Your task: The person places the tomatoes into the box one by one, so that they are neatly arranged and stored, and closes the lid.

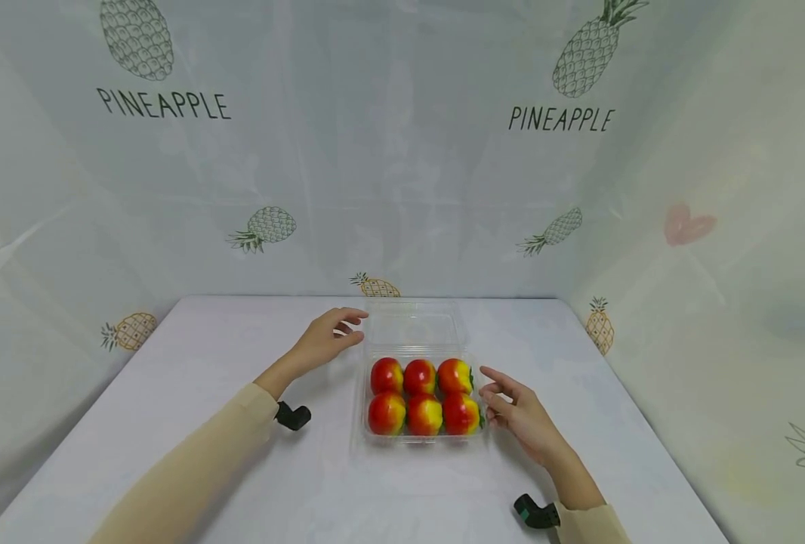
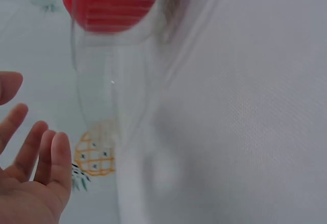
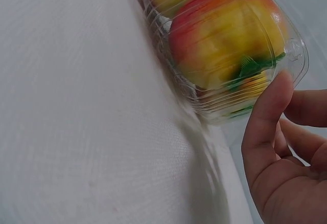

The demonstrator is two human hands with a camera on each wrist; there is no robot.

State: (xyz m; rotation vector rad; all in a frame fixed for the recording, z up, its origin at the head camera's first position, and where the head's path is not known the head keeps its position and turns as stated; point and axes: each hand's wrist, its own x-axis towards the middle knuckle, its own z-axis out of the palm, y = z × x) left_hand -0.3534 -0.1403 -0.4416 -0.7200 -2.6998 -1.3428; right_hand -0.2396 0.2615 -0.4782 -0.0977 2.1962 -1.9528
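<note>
A clear plastic fruit box (image 1: 419,439) stands on the table, its transparent lid (image 1: 412,330) folded back on the far side. Several glossy red-and-yellow fruits (image 1: 424,415) with green leafy tops fill it in two rows. My left hand (image 1: 326,338) hovers beside the lid's left edge, fingers loosely bent and holding nothing; the left wrist view shows its fingers spread apart. By the box's right side is my right hand (image 1: 521,415), fingers relaxed. In the right wrist view the thumb (image 3: 276,96) overlaps the box's corner; whether it touches I cannot tell.
A white cloth covers the table (image 1: 294,483). Behind it and along the sides hangs a pale curtain (image 1: 402,151) printed with pineapples. Black devices (image 1: 294,416) are strapped at both wrists, near the beige sleeves (image 1: 198,461).
</note>
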